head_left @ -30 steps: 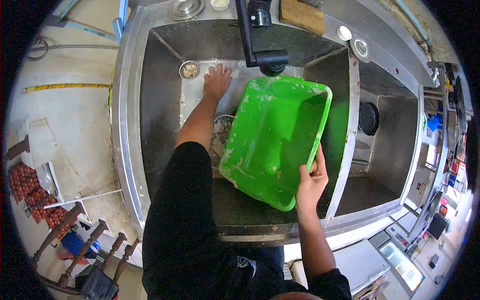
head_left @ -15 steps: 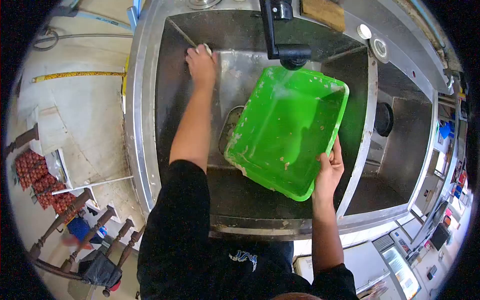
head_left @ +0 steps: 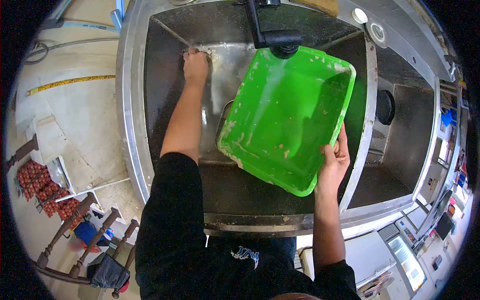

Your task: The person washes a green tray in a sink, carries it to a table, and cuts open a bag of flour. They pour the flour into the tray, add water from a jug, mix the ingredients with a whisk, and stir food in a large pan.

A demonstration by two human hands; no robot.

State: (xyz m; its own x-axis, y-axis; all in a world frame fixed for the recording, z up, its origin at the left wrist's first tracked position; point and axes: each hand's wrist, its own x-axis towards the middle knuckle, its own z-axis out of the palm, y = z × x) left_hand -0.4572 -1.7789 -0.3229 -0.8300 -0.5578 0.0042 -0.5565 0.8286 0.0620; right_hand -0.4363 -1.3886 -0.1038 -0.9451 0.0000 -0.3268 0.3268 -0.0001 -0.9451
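Observation:
A green plastic tub [head_left: 285, 120], spotted with pale residue, is held tilted in the steel sink basin [head_left: 172, 65]. My right hand [head_left: 335, 160] grips its right rim, thumb inside and fingers outside. Water runs from the black faucet [head_left: 282, 42] into the tub. At the basin's far left corner, my left hand [head_left: 196, 66] has its fingers curled against the bottom. Whitish bits show beside these fingers; what they hold, if anything, is hidden.
A second basin [head_left: 407, 125] lies to the right with a round black object [head_left: 385, 107] at its wall. A white lid [head_left: 359, 15] and a wooden board [head_left: 317, 6] sit on the back ledge. A yellow strip [head_left: 72, 84] lies left.
My right hand has raised the tub slightly and turned it, its far edge now nearer the faucet. My left hand stays in the far corner, its fingers curled lower. The camera view shifted a little.

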